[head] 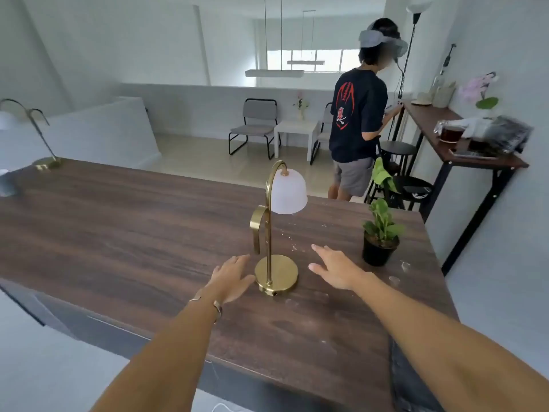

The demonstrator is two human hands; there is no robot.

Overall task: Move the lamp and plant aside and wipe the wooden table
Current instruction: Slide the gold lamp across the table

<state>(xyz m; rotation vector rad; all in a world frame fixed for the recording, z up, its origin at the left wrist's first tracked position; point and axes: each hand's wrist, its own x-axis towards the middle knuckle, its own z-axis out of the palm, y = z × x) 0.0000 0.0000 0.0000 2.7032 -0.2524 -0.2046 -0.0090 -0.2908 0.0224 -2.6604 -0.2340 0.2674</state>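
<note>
A gold metal lamp with a round base and a white dome shade (pixel 276 233) is seen standing upright near the middle of the long dark brown wooden table (pixel 133 227). Two bare arms are stretched out over the table toward it. The left hand (pixel 230 276) is held at about 9 o'clock from the lamp's base, just beside it, with the fingers straight and a little apart. If the thumb is touching the base cannot be told. A thin bracelet (pixel 208 306) is worn on the left wrist. The right hand (pixel 334 267) is held at about 3 o'clock from the base, near it but apart, with the fingers straight and spread. Nothing is held by either hand.

A small green plant in a black pot (pixel 380 236) is seen at about 2 o'clock from the lamp, near the table's right edge. Little white crumbs (pixel 292 248) are scattered on the wood between lamp and plant. A second gold lamp (pixel 38 138) is placed at the table's far left corner. At 1 o'clock, past the table, a person in a dark shirt (pixel 358 114) is seen standing, turned away, by a tall narrow side table (pixel 430 117).
</note>
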